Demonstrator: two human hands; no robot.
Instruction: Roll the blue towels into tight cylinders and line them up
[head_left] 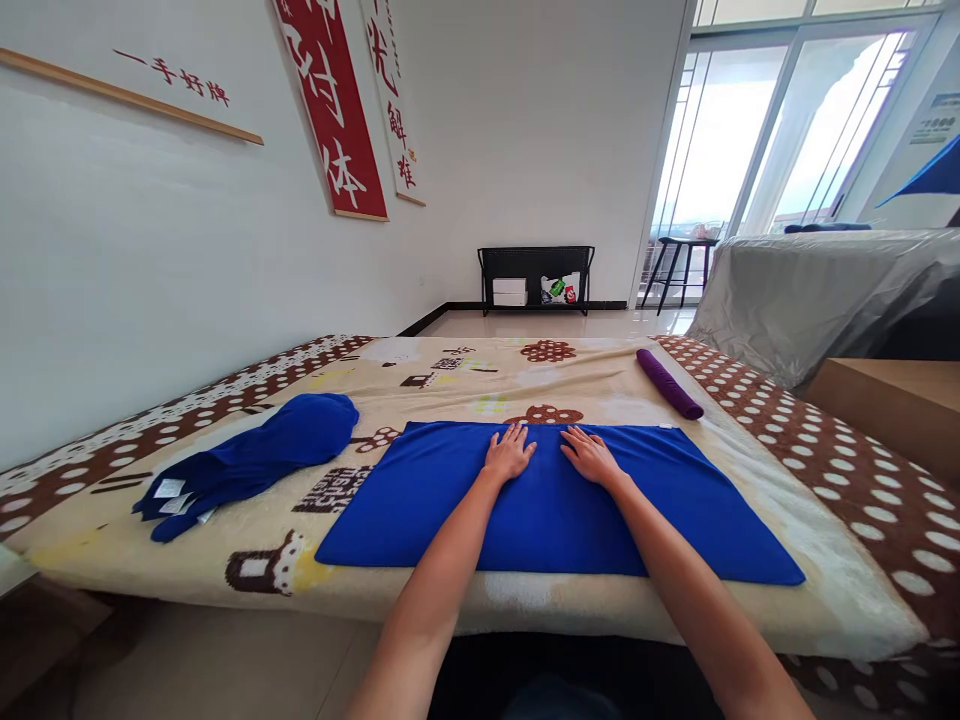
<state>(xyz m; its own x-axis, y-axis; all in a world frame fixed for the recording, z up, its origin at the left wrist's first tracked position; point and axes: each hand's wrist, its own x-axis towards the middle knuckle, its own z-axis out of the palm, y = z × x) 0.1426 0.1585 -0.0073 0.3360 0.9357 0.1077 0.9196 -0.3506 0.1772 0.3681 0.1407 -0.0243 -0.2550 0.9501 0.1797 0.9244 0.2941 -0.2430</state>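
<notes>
A blue cloth [555,520] lies spread out nearly flat in front of me, with a small white tag at its far right edge. My left hand [511,452] rests palm down on it near the far edge, fingers stretched out. A short way to the right, my right hand [591,456] lies flat on the same cloth, its fingers extended too. Neither hand grips anything. To the left sits a loosely bunched blue garment or cloth [262,455] with white labels at its near end. Further off on the right is a rolled purple cloth [669,384].
Everything lies on a cream and brown patterned blanket [427,400] over a low bed-like surface. A cardboard box [892,400] stands at the right, by furniture under plastic sheeting [795,290]. A black rack [536,262] and a stool [679,260] are further back.
</notes>
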